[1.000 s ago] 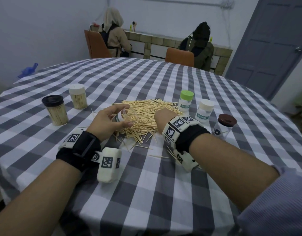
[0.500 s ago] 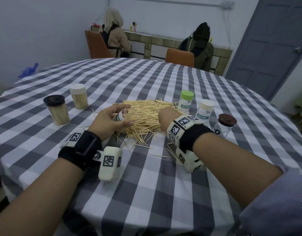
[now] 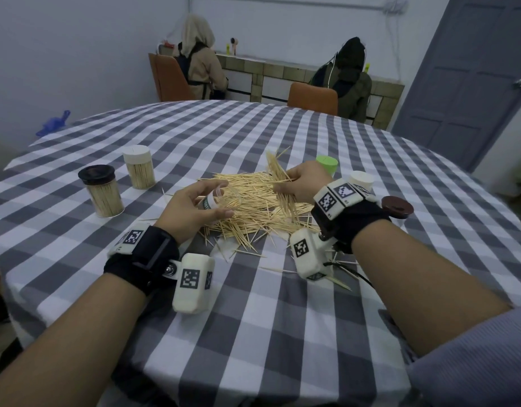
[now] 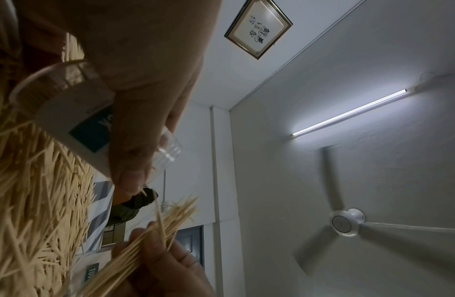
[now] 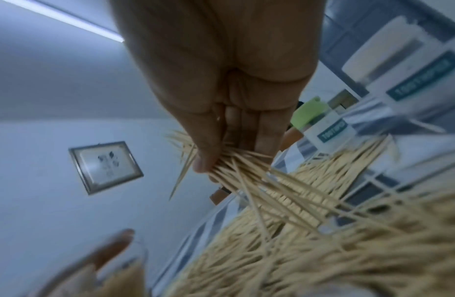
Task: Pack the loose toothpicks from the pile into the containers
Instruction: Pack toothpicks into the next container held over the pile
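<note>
A heap of loose toothpicks (image 3: pixel 253 207) lies in the middle of the checked table (image 3: pixel 253 333). My left hand (image 3: pixel 194 207) grips a clear open container (image 3: pixel 221 199) with a white and teal label (image 4: pixel 91 132), tipped on its side at the heap's left edge. My right hand (image 3: pixel 300 183) pinches a bundle of toothpicks (image 3: pixel 278 174) lifted above the heap's right side, their tips fanning upward. The bundle (image 5: pixel 236 166) shows between thumb and fingers in the right wrist view, and again (image 4: pixel 144 241) below the container in the left wrist view.
Two filled containers stand at the left: a dark-lidded one (image 3: pixel 102 190) and a white-lidded one (image 3: pixel 139 165). Behind my right wrist are a green-lidded (image 3: pixel 326 164), a white-lidded (image 3: pixel 360 180) and a brown-lidded container (image 3: pixel 397 207). Stray toothpicks (image 3: pixel 335 277) lie near the right wrist. Two people sit at the far wall.
My right hand has risen from the heap with a bundle of toothpicks pinched in it and turned it upward. The left hand keeps the container tilted in about the same place.
</note>
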